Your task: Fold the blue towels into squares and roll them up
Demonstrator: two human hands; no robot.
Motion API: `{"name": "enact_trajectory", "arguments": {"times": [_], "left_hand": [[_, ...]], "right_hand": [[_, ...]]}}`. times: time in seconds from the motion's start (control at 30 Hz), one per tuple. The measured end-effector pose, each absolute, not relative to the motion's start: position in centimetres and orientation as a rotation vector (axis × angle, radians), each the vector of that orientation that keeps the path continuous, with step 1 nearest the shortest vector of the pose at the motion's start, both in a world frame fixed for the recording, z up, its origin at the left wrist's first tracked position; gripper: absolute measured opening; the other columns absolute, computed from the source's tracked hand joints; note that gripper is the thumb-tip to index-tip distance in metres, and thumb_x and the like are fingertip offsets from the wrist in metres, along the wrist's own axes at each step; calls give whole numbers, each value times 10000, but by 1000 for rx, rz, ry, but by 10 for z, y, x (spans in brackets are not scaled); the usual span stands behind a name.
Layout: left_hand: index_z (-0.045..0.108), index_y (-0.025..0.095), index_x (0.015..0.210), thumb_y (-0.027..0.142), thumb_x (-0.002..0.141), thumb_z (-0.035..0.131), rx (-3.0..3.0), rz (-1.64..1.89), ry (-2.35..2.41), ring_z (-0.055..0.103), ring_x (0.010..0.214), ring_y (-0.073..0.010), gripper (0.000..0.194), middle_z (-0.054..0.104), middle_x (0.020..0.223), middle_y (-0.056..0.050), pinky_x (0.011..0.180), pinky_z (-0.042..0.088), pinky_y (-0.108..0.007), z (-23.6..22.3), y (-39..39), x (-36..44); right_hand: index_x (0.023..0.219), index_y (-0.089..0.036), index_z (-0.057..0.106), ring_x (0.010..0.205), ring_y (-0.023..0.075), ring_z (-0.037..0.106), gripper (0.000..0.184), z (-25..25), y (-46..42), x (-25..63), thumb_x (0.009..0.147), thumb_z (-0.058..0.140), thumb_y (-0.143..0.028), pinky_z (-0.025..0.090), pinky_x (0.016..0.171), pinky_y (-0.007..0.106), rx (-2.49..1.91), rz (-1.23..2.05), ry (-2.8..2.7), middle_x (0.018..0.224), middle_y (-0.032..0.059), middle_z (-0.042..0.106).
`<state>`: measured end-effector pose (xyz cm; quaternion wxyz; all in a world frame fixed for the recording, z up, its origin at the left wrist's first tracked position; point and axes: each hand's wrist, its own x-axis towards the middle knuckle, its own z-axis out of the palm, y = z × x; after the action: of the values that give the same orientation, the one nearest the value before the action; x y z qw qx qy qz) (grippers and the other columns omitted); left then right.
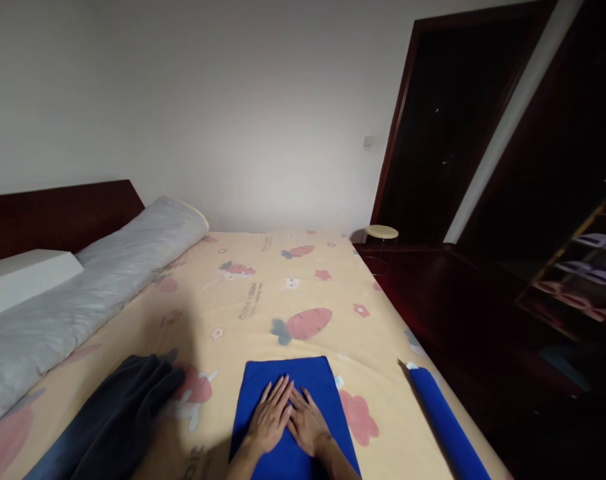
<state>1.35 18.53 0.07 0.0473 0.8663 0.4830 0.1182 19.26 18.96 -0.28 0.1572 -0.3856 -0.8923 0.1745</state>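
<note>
On the bed lies a folded piece of blue cloth, flat and nearly rectangular, its near edge cut off by the bottom of the view. My left hand rests palm down on it, fingers stretched forward. Beside it, my right hand also presses flat on the cloth, angled inward so that the fingertips of both hands meet. Neither hand grips anything. To the left is a crumpled dark cloth. A long, narrow blue roll or fold, seemingly fabric, lies near the bed's right edge.
The bed has a yellow sheet printed with carrots and flowers. A grey quilt and a white box-like object lie along the headboard. Off the bed stand a round stool and a shoe rack.
</note>
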Motion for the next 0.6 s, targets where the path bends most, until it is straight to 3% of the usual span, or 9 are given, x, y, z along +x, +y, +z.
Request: {"name": "enact_trajectory", "arguments": {"times": [0.17,0.37,0.6], "left_hand": [[70,342,1501,414,996,221,2481,301,1796,265,1456,-179,532,257,1586,14,1191,264,-461,-13,209,-7],[169,241,1508,463,971,240,2151,298,2335,231,1469,-227,585,230,1589,-44,1194,192,-519,-25,224,-23],[192,211,1514,499,960,198,2077,268,2431,255,1461,-224,624,289,1577,-67,1207,126,-520,-29,227,-36]], "right_hand": [[1498,-350,253,1449,230,239,541,-8,213,203,989,312,-522,196,1178,495,-1344,459,-2484,1581,8,230],[1509,-228,251,1472,229,151,633,-14,237,226,979,215,-572,112,1189,508,-1833,375,-2248,1586,46,200],[1523,-119,194,1475,222,142,721,-28,247,245,963,165,-572,109,1183,495,-2059,267,-2088,1585,85,207]]}}
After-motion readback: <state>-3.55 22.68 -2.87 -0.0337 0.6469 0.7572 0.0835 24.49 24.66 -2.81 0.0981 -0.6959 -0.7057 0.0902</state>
